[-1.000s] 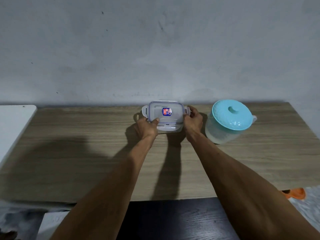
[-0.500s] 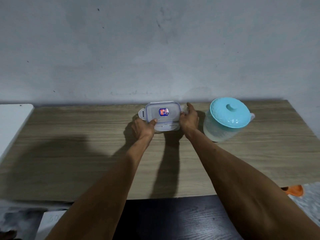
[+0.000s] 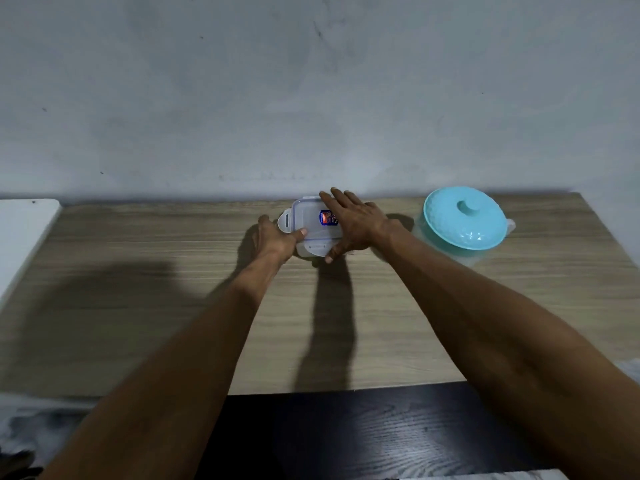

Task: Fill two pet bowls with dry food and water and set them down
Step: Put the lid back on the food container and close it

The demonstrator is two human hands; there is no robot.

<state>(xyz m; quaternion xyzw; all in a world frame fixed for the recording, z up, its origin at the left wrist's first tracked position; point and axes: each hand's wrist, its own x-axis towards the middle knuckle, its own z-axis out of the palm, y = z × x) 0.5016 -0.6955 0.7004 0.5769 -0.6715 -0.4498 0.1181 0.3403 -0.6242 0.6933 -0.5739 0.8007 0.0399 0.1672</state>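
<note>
A small clear plastic food container (image 3: 308, 223) with a clip-on lid and a red-blue sticker stands on the wooden table (image 3: 138, 271) near the wall. My left hand (image 3: 277, 239) grips its left front corner, thumb on the lid. My right hand (image 3: 353, 221) lies across the lid's right side with fingers stretched over the top and thumb at the front clip. To the right stands a translucent pitcher with a turquoise lid (image 3: 465, 223). No pet bowls are in view.
A grey wall runs right behind the table. A white surface (image 3: 20, 230) adjoins the table's left end. A dark wooden surface (image 3: 346, 434) lies below the table's front edge.
My right hand has moved from the container's right side clip up onto the lid, fingers now spread over it. The left hand stays at the left corner.
</note>
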